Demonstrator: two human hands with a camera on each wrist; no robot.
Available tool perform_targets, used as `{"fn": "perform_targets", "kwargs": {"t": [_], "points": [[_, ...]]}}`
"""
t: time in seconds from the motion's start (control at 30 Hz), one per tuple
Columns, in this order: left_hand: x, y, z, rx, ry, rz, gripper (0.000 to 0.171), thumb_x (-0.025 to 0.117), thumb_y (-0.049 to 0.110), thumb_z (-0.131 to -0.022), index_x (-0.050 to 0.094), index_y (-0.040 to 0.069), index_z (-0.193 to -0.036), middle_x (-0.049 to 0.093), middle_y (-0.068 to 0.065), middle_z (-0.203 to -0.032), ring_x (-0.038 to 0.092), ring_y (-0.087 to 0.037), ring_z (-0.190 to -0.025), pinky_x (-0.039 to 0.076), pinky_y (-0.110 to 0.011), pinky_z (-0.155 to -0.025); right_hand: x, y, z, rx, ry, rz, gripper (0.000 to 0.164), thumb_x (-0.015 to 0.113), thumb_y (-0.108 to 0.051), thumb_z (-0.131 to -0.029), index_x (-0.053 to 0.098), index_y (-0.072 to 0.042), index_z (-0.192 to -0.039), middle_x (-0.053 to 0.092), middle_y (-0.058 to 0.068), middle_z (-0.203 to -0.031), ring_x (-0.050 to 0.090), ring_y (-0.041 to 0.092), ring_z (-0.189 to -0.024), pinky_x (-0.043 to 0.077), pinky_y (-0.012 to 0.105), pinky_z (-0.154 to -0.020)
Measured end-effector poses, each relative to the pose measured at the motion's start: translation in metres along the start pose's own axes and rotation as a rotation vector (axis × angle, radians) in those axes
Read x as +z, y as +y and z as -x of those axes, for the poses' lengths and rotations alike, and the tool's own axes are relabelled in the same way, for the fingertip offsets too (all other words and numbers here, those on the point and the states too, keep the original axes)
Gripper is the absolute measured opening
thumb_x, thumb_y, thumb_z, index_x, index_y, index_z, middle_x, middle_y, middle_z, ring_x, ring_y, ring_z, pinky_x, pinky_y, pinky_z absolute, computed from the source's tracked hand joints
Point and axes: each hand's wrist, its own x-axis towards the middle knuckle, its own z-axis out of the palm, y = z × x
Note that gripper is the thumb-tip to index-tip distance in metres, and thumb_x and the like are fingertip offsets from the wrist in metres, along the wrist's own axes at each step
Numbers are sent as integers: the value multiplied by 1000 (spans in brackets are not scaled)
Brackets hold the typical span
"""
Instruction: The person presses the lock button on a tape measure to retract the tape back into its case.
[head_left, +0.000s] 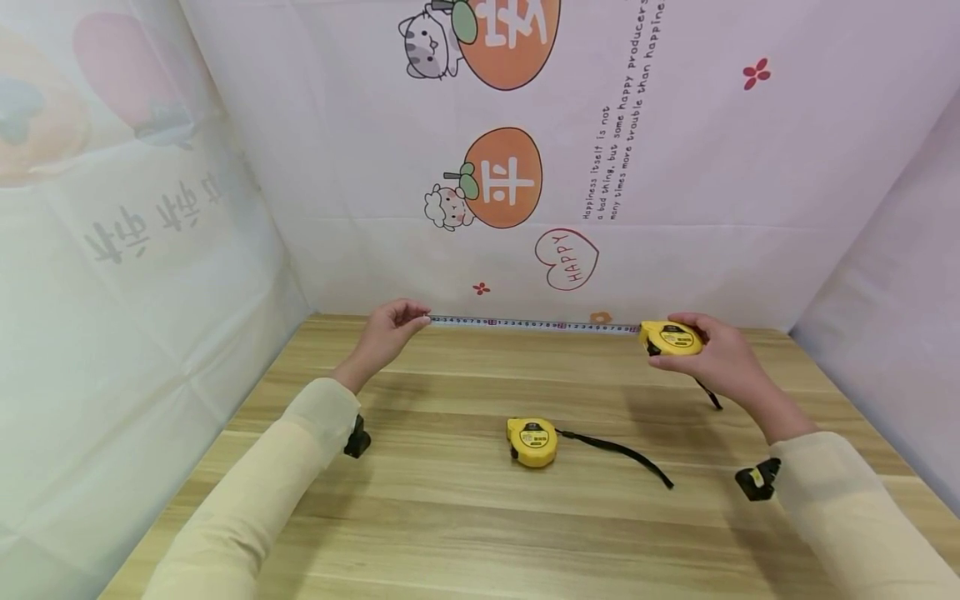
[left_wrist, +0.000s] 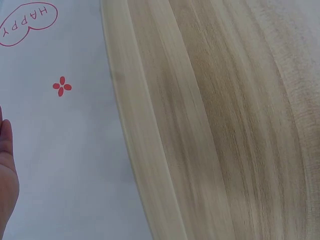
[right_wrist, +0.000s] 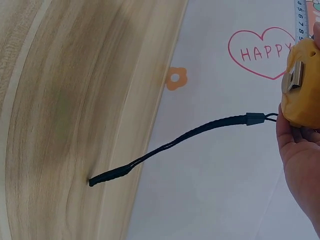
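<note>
A yellow tape measure (head_left: pixel 671 338) is in my right hand (head_left: pixel 723 358), gripped between thumb and fingers near the table's back edge. Its pale numbered blade (head_left: pixel 525 323) stretches left in a straight line to my left hand (head_left: pixel 393 333), where thumb and fingertips pinch the end. In the right wrist view the yellow case (right_wrist: pixel 302 85) shows its metal belt clip, and a black wrist strap (right_wrist: pixel 200 130) hangs from it. A second yellow tape measure (head_left: pixel 533 442) lies on the table between the forearms, its black strap (head_left: pixel 622 450) trailing right. The left wrist view catches only part of the left hand (left_wrist: pixel 7 180).
The wood-grain table (head_left: pixel 450 533) meets a printed white cloth (head_left: pixel 360 208) at the back, with more cloth at both sides. Small black cameras (head_left: pixel 357 437) are worn at the wrists.
</note>
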Motion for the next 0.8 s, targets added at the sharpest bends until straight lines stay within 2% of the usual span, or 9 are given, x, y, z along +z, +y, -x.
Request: {"fn": "perform_targets", "kwargs": {"t": [0.13,0.37,0.43,0.6,0.8], "points": [[1,3,-1,-16,-3,13,27,63,20,-96,66,1,-115,65,-11,-103,60,-21,-91,48,-52,-85,0,-1,-1,0,2,-2,86,80,-44,-79,42,0,-142,51,24,-129,54,34,-105,46,19,-68],[3,4,-1,-24,0,-3,26,61,15,-98,64,-1,-117,64,-15,-106,59,-23,-93,50,-28,-76,1,1,-1,-8,4,-19,86,80,-44,-79,42,0,-142,50,24,-130,54,34,-106,46,16,-68],[3,4,-1,-29,-1,2,26,61,15,-98,64,-1,-117,64,-15,-106,59,-23,-92,50,-26,-75,1,1,-1,-8,5,-27,86,80,-43,-79,42,0,-142,50,24,-130,54,34,-107,46,15,-69],[3,5,0,-38,-3,5,27,62,19,-97,65,0,-116,65,-12,-103,59,-20,-91,50,-26,-75,1,0,-1,-8,7,-36,85,80,-43,-79,43,0,-142,50,23,-130,54,33,-107,46,15,-69],[5,5,1,-21,-3,-7,26,63,21,-96,66,3,-114,65,-9,-102,60,-20,-91,52,-34,-78,3,-1,-1,-10,0,-53,84,80,-41,-79,43,0,-142,51,22,-129,54,33,-105,47,17,-69]]}}
